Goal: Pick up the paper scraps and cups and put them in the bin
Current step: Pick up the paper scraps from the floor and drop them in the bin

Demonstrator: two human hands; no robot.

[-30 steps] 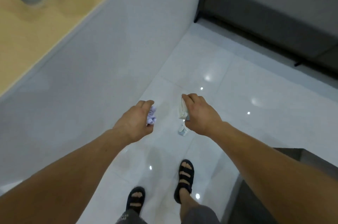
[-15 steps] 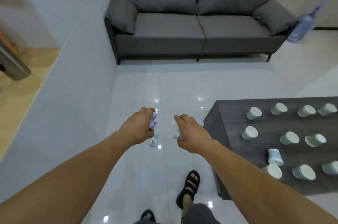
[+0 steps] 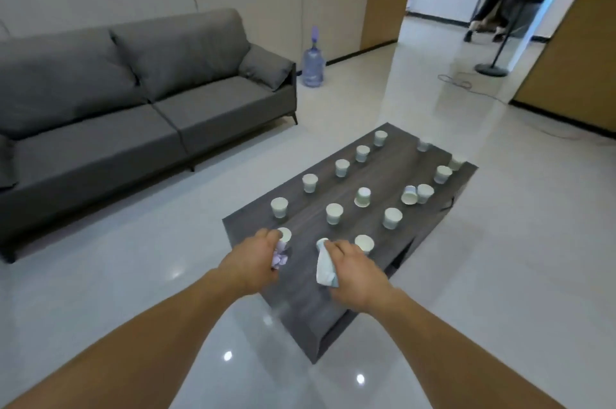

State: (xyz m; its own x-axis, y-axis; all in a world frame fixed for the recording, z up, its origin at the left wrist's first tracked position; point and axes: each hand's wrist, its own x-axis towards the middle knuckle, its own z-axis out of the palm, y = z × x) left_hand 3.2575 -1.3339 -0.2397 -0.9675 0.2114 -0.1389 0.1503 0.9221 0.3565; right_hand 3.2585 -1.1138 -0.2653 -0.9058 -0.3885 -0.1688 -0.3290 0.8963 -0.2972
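Half a second ago the sofa stood straight ahead and the table sat off to the right; now the view has swung round, so the dark wooden table (image 3: 300,302) lies in the middle and the grey sofa (image 3: 133,101) stands well to its left, while both hands carry the same things as before. Over the table's near left corner the left hand (image 3: 248,262) is curled tight round a purple paper scrap (image 3: 280,257), which bulges out past the fingers. Far beyond the table, by the wall, stands a large water bottle (image 3: 313,63). Just right of the scrap, over the table's near end, a white wad (image 3: 325,267) hangs down from the pinching fingers and thumb of the right hand (image 3: 353,270); whether it is crumpled paper or a crushed cup I cannot tell. The two hands are close together but apart. Past them the white cups (image 3: 334,213) are spread in loose rows along the table top, most upright, one lying on its side near the right edge beside an upright one. Well beyond the table's far right end a floor stand (image 3: 491,68) rests near the doorway.
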